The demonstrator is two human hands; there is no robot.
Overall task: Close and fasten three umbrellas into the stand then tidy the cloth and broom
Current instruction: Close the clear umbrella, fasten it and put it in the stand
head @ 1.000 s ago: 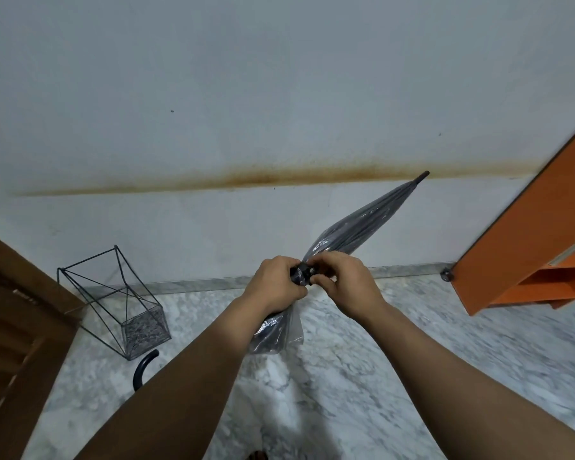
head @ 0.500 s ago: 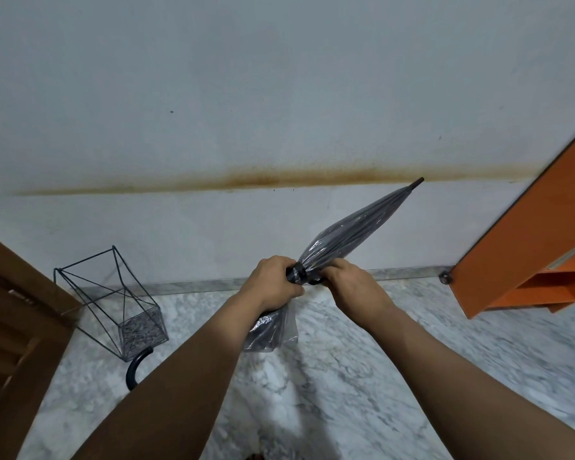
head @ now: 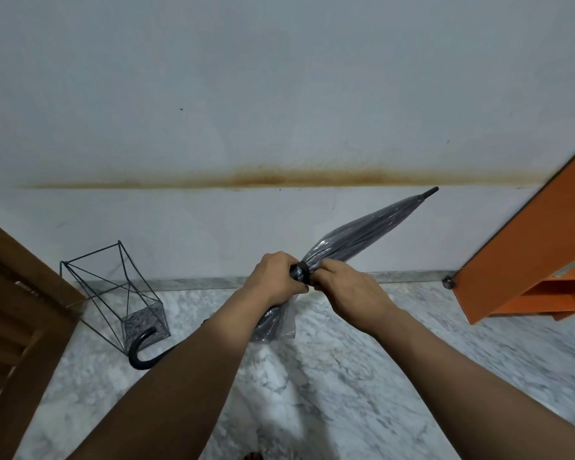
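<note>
Head view. Marble floor (head: 329,376) meets a pale wall (head: 279,94) along a grey skirting strip; a rusty brown stain (head: 279,178) runs level across the wall. A black wire umbrella stand (head: 113,293) sits on the floor by the wall, near the left edge, with nothing showing above its rim. A brown slatted wooden door (head: 17,310) fills the left edge, just beside the stand. Orange shelving (head: 528,254) leans into view at the right edge, well apart from the stand.

The left forearm crosses the umbrella's shaft, so the run between canopy and curved black handle (head: 142,350) is hidden; the handle shows again low, in front of the stand's base. The orange unit and the door are both cut off by the frame. The strap's fastener is too small to make out.

The closed grey umbrella (head: 362,230) is held in the air, tilted, its black tip (head: 430,193) pointing up and right toward the wall. The left hand (head: 274,280) curls round the gathered canopy just behind the black strap (head: 302,274). The right hand (head: 349,290) pinches at the strap from the other side. The hands nearly touch, the strap between them.
</note>
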